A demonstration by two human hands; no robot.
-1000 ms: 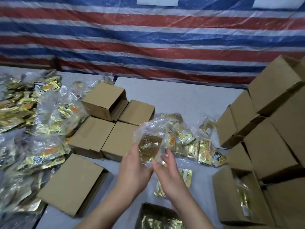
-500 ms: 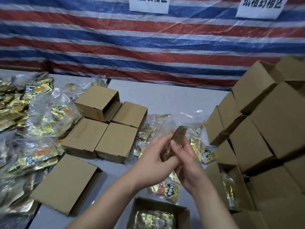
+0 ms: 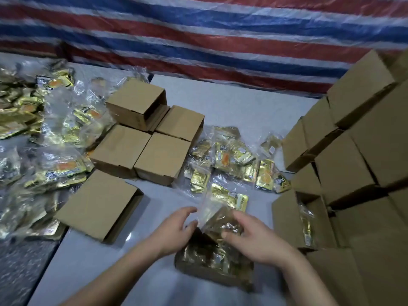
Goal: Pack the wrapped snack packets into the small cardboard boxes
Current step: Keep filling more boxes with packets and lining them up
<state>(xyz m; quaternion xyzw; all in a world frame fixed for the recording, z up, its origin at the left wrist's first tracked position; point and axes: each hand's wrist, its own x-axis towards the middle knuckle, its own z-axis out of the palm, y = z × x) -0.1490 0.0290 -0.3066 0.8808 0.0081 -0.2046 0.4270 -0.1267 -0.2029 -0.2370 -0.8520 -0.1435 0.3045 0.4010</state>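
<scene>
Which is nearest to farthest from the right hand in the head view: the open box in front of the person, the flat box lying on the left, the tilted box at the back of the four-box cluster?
From the right hand:
1. open box, right beneath the hands.
2. flat box, left, mid-table.
3. tilted box, back left, atop the cluster.

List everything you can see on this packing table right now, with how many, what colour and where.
open box: one, brown, nearest edge, under the hands, gold packets inside
held packet: one, clear wrap over gold, above that box
loose packets: many, gold in clear wrap, table centre
packet heap: many, gold, left side
closed boxes: five, brown, centre-left
stacked boxes: count unclear, brown, right side
table: grey-white
tarp: red, white and blue stripes, behind
left hand: at the packet's left edge
right hand: pinching the packet
</scene>
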